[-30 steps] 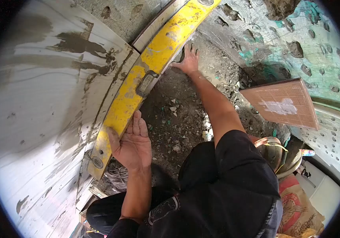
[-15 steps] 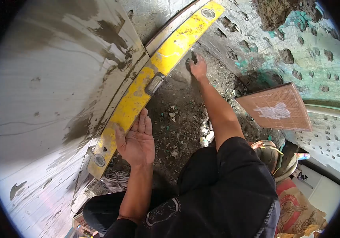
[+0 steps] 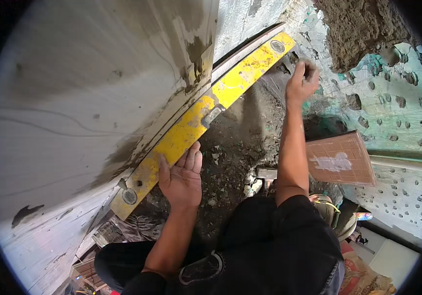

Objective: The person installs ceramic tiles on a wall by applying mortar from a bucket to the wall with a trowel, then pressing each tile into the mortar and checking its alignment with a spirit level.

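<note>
The yellow level [image 3: 203, 115] is running diagonally from lower left of centre to the upper right, lying along the edge of the pale slab [image 3: 162, 98]. The left hand [image 3: 181, 184] is supporting it near its lower end: the thumb is lying over the yellow face, and the fingers, pressed together, are meeting the lower edge in what is looking like a light pinch. The right hand [image 3: 302, 86] is hovering just beside the upper end, apart from it, its fingers curling towards the thumb; whether the tips are touching is not showing. The brown-backed tile [image 3: 341, 160] is standing right of centre, well apart from the level.

In this inspector's judgement, sound handling is calling for steady, light pressure from the left thumb, since a hard push is risking tilting or bowing the reading. The long edge is needing full contact, free of grit. The middle vial [image 3: 213, 116] is sitting clear of the fingers, as it should. With one hand supporting near one end, the far end is needing watching for slip.
</note>
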Demonstrator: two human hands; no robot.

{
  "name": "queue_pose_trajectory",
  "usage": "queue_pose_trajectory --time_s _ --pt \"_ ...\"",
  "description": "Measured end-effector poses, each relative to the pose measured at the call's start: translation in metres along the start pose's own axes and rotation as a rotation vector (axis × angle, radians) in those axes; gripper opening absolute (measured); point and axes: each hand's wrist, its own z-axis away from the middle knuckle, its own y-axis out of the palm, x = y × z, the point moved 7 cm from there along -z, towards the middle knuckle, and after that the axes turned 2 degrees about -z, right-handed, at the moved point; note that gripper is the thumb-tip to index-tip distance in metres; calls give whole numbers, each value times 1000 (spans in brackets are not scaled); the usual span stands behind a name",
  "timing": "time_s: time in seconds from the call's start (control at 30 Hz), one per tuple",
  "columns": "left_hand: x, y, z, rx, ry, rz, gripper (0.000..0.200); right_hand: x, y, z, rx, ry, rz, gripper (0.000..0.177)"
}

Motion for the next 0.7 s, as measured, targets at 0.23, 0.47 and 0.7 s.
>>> queue_pose_trajectory --time_s 0.23,0.47,0.7 --pt "1 -3 -2 84 -50 161 49 143 89 30 823 -618 104 18" --pt "1 1 -2 73 -55 141 47 127 98 43 1005 -518 143 28" --pt "1 4 0 10 -66 140 47 114 105 46 1091 -445 86 30"
